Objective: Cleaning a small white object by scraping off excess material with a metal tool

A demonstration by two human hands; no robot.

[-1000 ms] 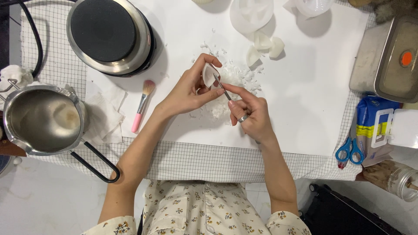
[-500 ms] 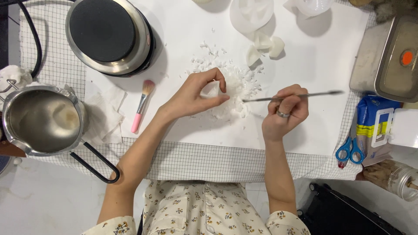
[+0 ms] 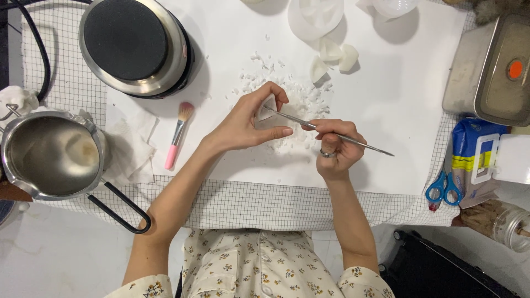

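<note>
My left hand [image 3: 248,121] was curled around a small white piece [image 3: 266,113]. I pinched it between my thumb and my fingers, just above the white paper sheet [image 3: 397,99] on the table. The piece looked like wax or soap. I think it was very light, a bit slippery, and easy to break, because lots of white crumbs [image 3: 298,94] lay on the paper right next to it. So a soft pinch on its flat sides seemed best, not a hard squeeze.

My right hand [image 3: 337,149] was closed around a thin metal tool [image 3: 331,132]. I held it near the middle, like a pencil. One end of the tool touched the small white piece. The other end pointed out to my right. The tool looked stiff and hard and smooth.

Other white lumps [image 3: 334,55] sat farther up on the paper, near a clear mould [image 3: 314,16]. A pink brush [image 3: 178,135] lay to my left, well apart from my hands. A round hot plate [image 3: 135,44] stood above it. A shiny metal pot [image 3: 52,154] with a black handle sat at the far left on the checked cloth [image 3: 265,204]. Blue scissors [image 3: 441,187] lay at my right.
</note>
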